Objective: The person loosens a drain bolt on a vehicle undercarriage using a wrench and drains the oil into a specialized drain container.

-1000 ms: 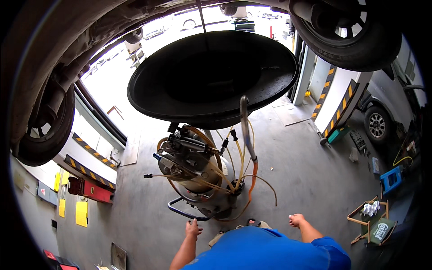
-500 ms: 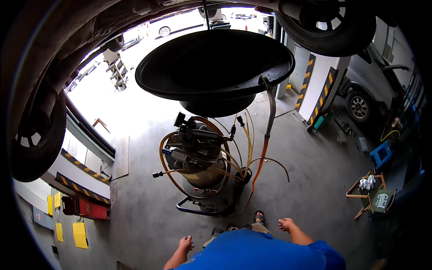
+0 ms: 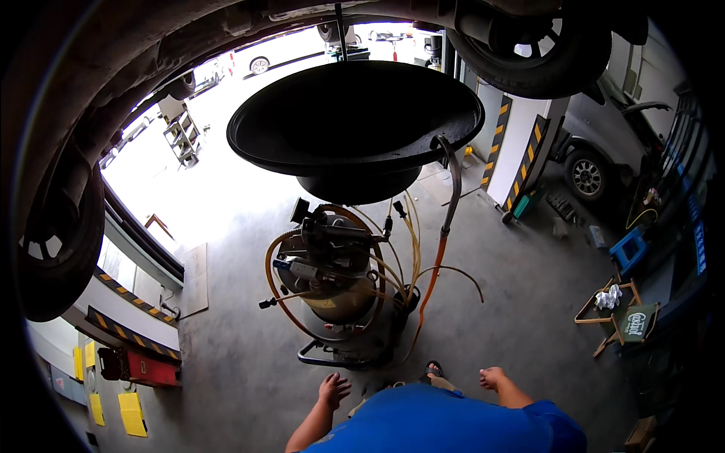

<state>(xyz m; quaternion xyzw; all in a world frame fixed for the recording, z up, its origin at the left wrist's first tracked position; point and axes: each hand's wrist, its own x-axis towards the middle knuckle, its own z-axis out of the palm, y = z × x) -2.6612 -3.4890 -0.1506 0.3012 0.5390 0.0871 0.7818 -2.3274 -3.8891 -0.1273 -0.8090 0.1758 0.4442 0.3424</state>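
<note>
My left hand (image 3: 334,389) is raised beside the base of a wheeled oil drainer, fingers apart and nothing in them. My right hand (image 3: 492,377) hangs to the right of my body with fingers curled in, and no object shows in it. In front of me stands the drainer's tank (image 3: 332,306), ringed by hoses (image 3: 415,249) with black connectors. A wide black drain pan (image 3: 355,162) sits above it, slightly tilted. Over its right rim hooks a metal pipe (image 3: 455,181) leading into an orange hose (image 3: 433,283). Neither hand touches the drainer.
A raised car's underbody (image 3: 174,45) hangs overhead with its wheels (image 3: 57,234) at both sides. Striped lift posts (image 3: 516,143) stand left and right. A red toolbox (image 3: 155,368) is at left; a folding stool (image 3: 638,321) and blue step stool (image 3: 628,249) are at right.
My left hand has risen toward the drainer's base and its fingers have spread. My right hand has shifted slightly right. The view has shifted a little, with the drain pan appearing lower.
</note>
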